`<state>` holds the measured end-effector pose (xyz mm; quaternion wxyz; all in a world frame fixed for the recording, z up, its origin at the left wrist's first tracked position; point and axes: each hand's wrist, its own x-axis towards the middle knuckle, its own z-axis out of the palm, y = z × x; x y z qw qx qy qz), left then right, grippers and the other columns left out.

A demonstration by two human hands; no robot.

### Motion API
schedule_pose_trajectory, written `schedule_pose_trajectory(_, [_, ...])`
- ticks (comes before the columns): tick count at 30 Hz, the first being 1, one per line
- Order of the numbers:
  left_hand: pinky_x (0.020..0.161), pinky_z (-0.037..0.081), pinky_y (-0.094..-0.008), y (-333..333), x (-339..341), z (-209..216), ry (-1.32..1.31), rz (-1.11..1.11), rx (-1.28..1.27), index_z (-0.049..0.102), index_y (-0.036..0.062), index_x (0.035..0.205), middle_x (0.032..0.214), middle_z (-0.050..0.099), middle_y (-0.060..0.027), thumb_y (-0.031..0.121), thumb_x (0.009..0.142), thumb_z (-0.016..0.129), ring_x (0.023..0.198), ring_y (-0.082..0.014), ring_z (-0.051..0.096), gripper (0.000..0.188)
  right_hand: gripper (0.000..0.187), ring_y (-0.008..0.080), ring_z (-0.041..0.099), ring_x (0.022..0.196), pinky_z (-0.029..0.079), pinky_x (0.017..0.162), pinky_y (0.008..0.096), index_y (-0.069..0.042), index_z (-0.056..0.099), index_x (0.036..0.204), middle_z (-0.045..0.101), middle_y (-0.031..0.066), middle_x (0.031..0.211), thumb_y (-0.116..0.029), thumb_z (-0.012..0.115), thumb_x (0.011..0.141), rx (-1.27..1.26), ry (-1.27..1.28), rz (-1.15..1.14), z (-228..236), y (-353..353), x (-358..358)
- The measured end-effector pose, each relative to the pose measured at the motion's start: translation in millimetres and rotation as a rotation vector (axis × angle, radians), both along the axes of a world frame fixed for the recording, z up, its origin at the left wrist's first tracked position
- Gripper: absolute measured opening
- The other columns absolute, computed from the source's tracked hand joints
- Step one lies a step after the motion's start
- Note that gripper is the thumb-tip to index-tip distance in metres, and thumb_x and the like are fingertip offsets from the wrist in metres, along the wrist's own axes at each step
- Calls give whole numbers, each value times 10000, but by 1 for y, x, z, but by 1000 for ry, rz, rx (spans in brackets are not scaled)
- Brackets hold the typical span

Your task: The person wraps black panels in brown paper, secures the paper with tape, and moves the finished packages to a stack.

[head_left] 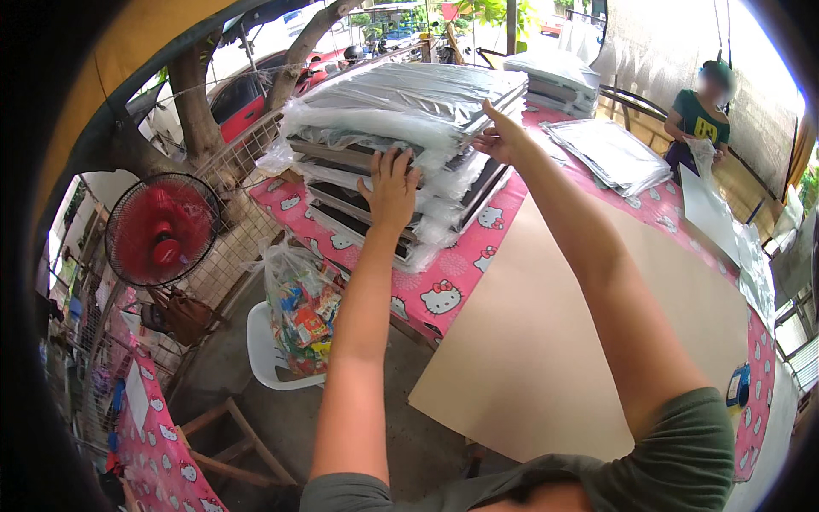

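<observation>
A tall stack of flat dark panels in clear plastic wrapping (401, 90) stands on the far left part of the table, its layers slightly uneven. Loose plastic edges stick out along its front and right sides. My left hand (392, 186) lies against the front side of the stack, fingers spread over the panel edges. At the stack's right side, my right hand (505, 138) touches the wrapped edges, thumb raised and apart from the fingers. Neither hand grips anything that I can make out.
A large brown board (529, 341) covers much of the pink patterned tablecloth (444, 299). More wrapped panels (606, 154) lie beyond. A person (704, 115) handles plastic at the far right. At left are a red fan (162, 230) and a bag of colourful packets (303, 316) on a white chair (263, 350).
</observation>
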<state>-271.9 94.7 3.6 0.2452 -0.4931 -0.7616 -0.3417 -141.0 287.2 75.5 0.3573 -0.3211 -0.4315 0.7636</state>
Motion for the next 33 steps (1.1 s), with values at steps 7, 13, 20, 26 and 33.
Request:
schedule_pose_trajectory(7, [918, 202, -711, 3, -1, -8, -60, 22, 62, 426, 209, 1240, 1364, 327, -64, 350, 889, 463, 1337, -301, 177, 380, 317, 153, 514, 636, 444, 542, 299, -170, 536, 743, 487, 6, 678, -463, 654, 763, 10, -310, 90, 26, -1, -36])
schedule_pose_trajectory(13, [981, 329, -532, -22, -37, -10, -262, -376, 326, 429, 105, 1226, 1249, 473, -96, 401, 869, 494, 1225, -315, 394, 468, 202, 137, 478, 547, 440, 489, 288, -152, 531, 849, 542, 15, 756, -340, 606, 849, -76, -113, 119, 50, -99, -59])
schedule_pose_trajectory(20, [854, 428, -374, -129, -53, 85, -1359, -630, 368, 445, 8, 1242, 1118, 558, -119, 460, 800, 588, 987, -232, 545, 648, 356, 152, 584, 637, 510, 576, 295, -51, 573, 1018, 605, 58, 757, -372, 585, 864, -345, -110, 846, 36, -244, 29])
schedule_pose_trajectory(26, [677, 532, -321, -159, -49, 83, -1713, -470, 130, 554, -11, 1051, 896, 631, -104, 209, 805, 652, 734, -206, 639, 344, 583, 189, 570, 974, 498, 690, 316, -52, 605, 1112, 604, 127, 1070, -532, 591, 780, 1052, -754, 14, 87, -42, 87])
schedule_pose_trajectory(33, [821, 476, -342, -139, -114, 56, -1504, -836, -47, 452, 9, 1248, 1099, 580, -113, 606, 825, 475, 987, -194, 564, 733, 413, 214, 649, 765, 540, 722, 361, -7, 601, 1041, 655, 129, 925, -315, 689, 781, 240, -215, 413, -12, 55, 63])
